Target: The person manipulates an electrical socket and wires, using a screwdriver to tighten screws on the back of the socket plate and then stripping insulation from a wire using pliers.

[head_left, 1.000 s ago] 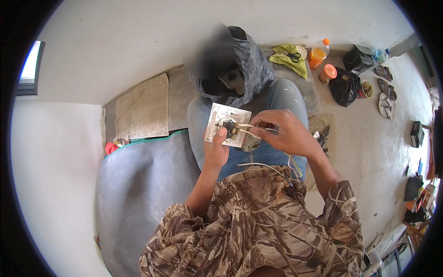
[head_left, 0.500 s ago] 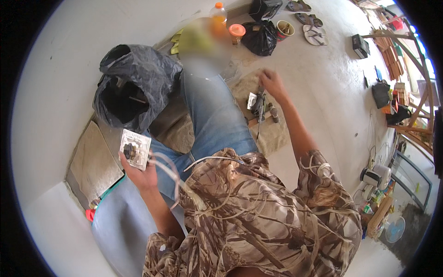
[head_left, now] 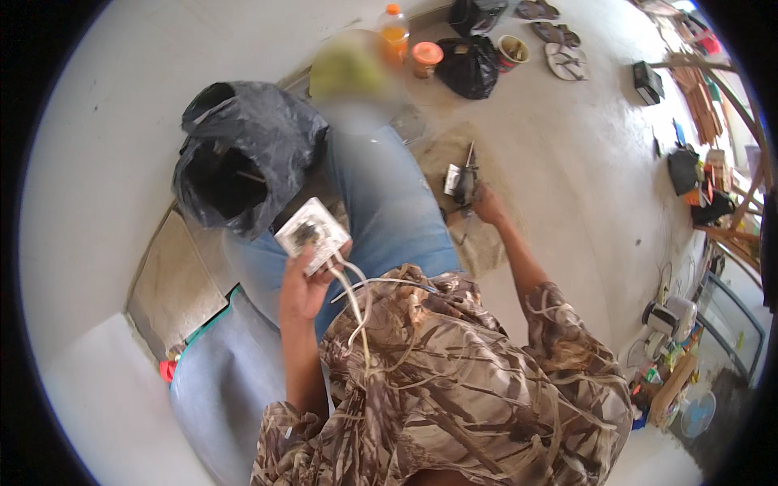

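A white square wall-socket plate [head_left: 324, 224], its back with dark fittings turned up, is gripped by my left hand [head_left: 303, 285]. Pale wires [head_left: 350, 296] run from it down towards my shirt. On a brown sack [head_left: 494, 243] to the right of my leg, my right hand [head_left: 488, 204] reaches in beside a cluster of dark tools [head_left: 465, 185]. Its fingers are curled, and what they grip is too small to make out. A thin screwdriver-like shaft [head_left: 470, 152] points away from that cluster. Next to it lies a small white plate [head_left: 451, 179].
A black plastic bag [head_left: 267, 134] gapes at the left by the wall. Further off stand an orange bottle [head_left: 394, 32], a jar with an orange lid [head_left: 426, 58], a tied black bag [head_left: 470, 69] and a bucket [head_left: 512, 52]. Sandals [head_left: 566, 61] lie beyond.
My left hand has brought the socket plate to the right, over my lap, and tilted it. My right hand has drawn back nearer to me, from the far end of the tools to their near side.
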